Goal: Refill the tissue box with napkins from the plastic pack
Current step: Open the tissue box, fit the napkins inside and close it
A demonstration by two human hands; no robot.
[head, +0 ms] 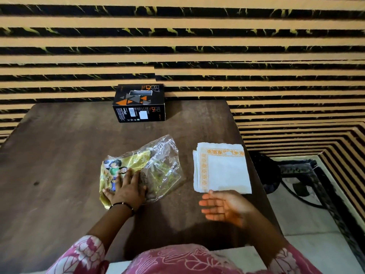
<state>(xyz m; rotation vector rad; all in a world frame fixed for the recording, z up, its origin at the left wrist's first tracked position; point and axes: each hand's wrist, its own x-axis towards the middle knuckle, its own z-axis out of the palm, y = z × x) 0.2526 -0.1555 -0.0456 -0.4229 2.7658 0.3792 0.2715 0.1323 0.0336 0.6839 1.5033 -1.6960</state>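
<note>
A black tissue box [139, 102] with orange triangles stands at the far edge of the dark wooden table [59, 155], its top slot facing up. The crumpled plastic pack [158, 161], clear with a yellow printed part, lies flat in the middle. My left hand [128, 187] presses flat on its printed end. To the right lies a stack of white napkins [223, 169] with an orange border, out of the pack. My right hand [223, 206] hovers just in front of the stack, fingers straight, palm turned up and holding nothing.
A wall of tan and black stripes rises right behind the table. The table's right edge runs close past the napkins; beyond it are a dark metal stand [296, 175] and a pale floor [308, 224].
</note>
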